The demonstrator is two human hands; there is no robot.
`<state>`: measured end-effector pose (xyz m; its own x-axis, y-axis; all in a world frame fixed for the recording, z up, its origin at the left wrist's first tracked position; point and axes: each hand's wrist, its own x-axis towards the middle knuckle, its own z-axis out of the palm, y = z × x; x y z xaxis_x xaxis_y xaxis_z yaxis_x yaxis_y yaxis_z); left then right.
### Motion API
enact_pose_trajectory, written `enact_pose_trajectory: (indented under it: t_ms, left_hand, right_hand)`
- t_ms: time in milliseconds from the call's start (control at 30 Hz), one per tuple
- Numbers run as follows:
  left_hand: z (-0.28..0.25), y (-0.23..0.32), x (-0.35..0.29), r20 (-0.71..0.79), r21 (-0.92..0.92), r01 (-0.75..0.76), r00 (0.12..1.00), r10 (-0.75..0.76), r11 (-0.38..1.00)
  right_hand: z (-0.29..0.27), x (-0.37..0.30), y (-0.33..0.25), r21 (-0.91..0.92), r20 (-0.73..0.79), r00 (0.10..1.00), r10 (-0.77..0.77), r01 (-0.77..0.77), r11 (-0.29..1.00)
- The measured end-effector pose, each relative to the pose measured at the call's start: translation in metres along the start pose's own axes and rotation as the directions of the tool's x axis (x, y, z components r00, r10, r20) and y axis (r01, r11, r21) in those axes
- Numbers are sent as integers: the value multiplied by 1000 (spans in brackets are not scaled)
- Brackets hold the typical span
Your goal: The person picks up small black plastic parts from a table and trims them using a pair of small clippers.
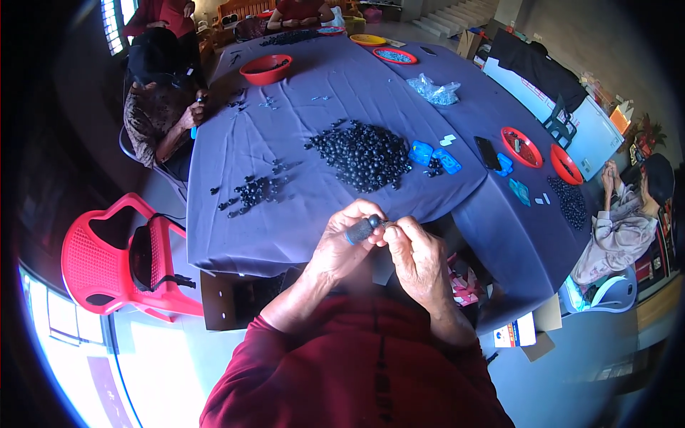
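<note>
Just past the near edge of the table, my two hands meet in front of my chest. My left hand point(334, 246) is closed, with a dark finger cot point(359, 232) on one digit, and pinches a small round black piece point(374, 220). Fingertips of my right hand point(419, 260) are pressed together right beside that piece; what they grip is too small to name. Beyond my hands lies a large heap of round black pieces point(364, 153). A smaller, looser group of black pieces point(253, 191) is spread to its left.
A dark cloth covers the table point(235, 239). Blue packets point(421, 153), a phone point(488, 153), a clear plastic bag point(435, 90) and a red basin point(266, 70) sit on it. A red chair point(100, 260) stands at left. Other people sit at left, right and far end.
</note>
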<state>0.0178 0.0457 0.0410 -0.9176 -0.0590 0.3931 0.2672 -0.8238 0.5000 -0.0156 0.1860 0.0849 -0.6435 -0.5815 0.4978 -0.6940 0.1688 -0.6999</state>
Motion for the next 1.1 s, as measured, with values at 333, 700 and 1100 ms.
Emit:
enact_pose_trajectory:
  t_ms: [333, 700, 1100]
  left_hand:
    - [3, 0, -1, -43, 96, -10, 999, 15, 995]
    - [4, -4, -2, -102, 216, -9, 994, 32, 976]
    - [9, 1, 3, 65, -32, -19, 998, 21, 999]
  right_hand:
    - [-2, -1, 0, 19, 18, 1000, 6, -6, 1000]
    - [-7, 0, -8, -87, 69, 998, -15, 21, 996]
    - [-3, 3, -16, 449, -54, 996, 77, -44, 892]
